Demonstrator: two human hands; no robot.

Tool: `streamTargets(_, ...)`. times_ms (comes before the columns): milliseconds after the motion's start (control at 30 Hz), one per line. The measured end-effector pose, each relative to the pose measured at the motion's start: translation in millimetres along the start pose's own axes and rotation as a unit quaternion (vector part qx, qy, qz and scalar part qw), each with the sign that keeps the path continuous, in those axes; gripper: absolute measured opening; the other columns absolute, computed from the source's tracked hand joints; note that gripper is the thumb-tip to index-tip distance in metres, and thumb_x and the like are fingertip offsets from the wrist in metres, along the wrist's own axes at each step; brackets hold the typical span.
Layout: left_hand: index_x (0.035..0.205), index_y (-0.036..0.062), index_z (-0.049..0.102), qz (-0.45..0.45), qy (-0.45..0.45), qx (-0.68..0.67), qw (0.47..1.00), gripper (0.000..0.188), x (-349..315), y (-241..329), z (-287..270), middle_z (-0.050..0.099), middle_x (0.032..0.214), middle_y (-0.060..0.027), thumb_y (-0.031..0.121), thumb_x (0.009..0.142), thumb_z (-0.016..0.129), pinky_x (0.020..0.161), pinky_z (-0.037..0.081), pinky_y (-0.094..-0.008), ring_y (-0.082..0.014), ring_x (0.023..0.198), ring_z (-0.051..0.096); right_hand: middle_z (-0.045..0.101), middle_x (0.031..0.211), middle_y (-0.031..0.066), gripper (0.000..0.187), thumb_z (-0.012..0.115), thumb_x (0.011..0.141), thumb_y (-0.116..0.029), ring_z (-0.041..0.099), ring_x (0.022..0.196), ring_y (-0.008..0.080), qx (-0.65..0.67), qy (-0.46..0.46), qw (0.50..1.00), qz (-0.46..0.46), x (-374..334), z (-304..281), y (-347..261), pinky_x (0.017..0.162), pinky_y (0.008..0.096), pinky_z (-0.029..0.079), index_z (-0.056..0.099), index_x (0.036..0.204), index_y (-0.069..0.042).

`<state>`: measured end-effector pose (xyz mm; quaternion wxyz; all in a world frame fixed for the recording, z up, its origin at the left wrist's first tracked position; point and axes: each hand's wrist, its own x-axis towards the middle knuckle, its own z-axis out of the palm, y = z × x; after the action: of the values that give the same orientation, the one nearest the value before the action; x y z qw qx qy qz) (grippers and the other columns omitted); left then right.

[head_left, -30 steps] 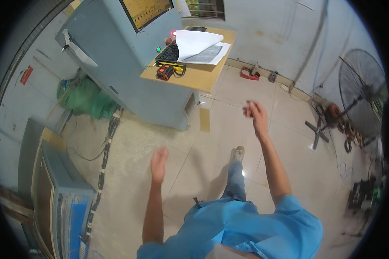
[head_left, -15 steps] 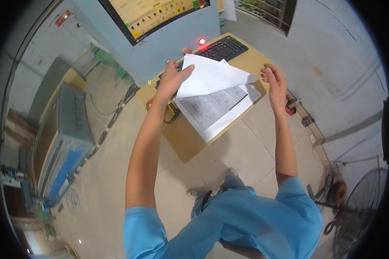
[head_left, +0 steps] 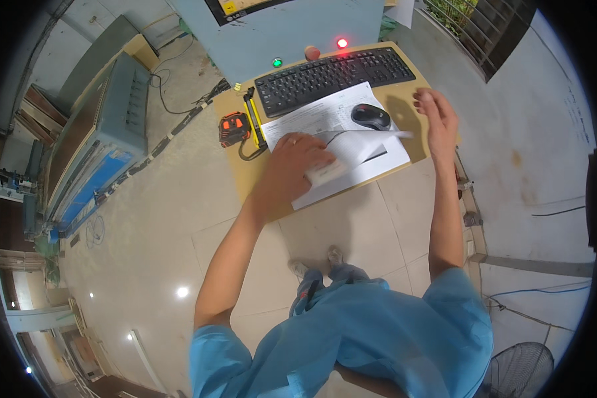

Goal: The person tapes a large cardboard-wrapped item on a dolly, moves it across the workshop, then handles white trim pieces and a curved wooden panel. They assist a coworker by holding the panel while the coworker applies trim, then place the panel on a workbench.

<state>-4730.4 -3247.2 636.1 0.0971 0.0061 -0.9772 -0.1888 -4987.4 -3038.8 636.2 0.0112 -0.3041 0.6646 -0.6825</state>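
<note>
My left hand (head_left: pixel 295 166) is at the lower left of a stack of printed papers and grips a sheet of paper (head_left: pixel 358 146) whose free part curls over to the right. That sheet is partly smeared by motion. Below it lie more printed sheets (head_left: pixel 355 188) on a small tan table (head_left: pixel 282 211). Off the right edge of the papers hovers my right hand (head_left: pixel 439 123), its fingers loosely bent and nothing seen in them. A black computer mouse (head_left: pixel 371 117) rests on the upper part of the papers, just beyond the curled sheet.
A black keyboard (head_left: pixel 331 76) lies along the table's far side. At its left are a yellow-and-black cutter knife (head_left: pixel 254 119) and an orange-and-black tape measure (head_left: pixel 234 128). Behind stands a light blue cabinet (head_left: pixel 259 40) with a green button (head_left: pixel 277 62) and a lit red lamp (head_left: pixel 341 43).
My left hand has drawn the lifted sheet toward me and down, uncovering the mouse and the upper papers. My right hand stays beside the stack. The view has shifted, showing less of the monitor.
</note>
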Motion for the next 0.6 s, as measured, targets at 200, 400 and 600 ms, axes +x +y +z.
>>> streamTargets(200, 0.129, 0.0167, 0.062, -0.046, 0.027, 0.042, 0.998, 0.043, -50, 33, 33, 0.052, 0.141, -0.0099, 0.025, 0.087, 0.068, 0.119, 0.024, -0.0537, -0.0304, 0.138, 0.042, 0.069, 0.111, 0.0121, 0.033, 0.067, 0.092, -0.028, 0.064, 0.102, 0.0268, -0.211, -0.216, 0.943, -0.136, -5, 38, -9, 0.092, 0.0368, 0.050, 0.067, 0.115, -0.005)
streamTargets(400, 0.135, 0.0167, 0.058, -0.110, 0.058, 0.110, 0.986, 0.045, -64, 31, 47, 0.048, 0.146, -0.0135, 0.030, 0.092, 0.064, 0.117, 0.025, -0.0558, -0.0393, 0.139, 0.038, 0.060, 0.128, 0.0164, 0.050, 0.071, 0.086, -0.029, 0.054, 0.120, 0.0346, -0.423, -0.246, 0.851, -0.191, -12, 50, 10, 0.102, 0.0437, 0.043, 0.058, 0.131, -0.010)
streamTargets(600, 0.130, 0.0155, 0.062, -0.112, 0.102, 0.032, 0.988, 0.042, -69, 20, 47, 0.050, 0.144, -0.0137, 0.027, 0.089, 0.066, 0.111, 0.036, -0.0528, -0.0432, 0.138, 0.039, 0.063, 0.122, 0.0148, 0.054, 0.072, 0.085, -0.025, 0.058, 0.113, 0.0352, -0.390, -0.244, 0.884, -0.079, -20, 51, 24, 0.095, 0.0428, 0.049, 0.055, 0.135, -0.012)
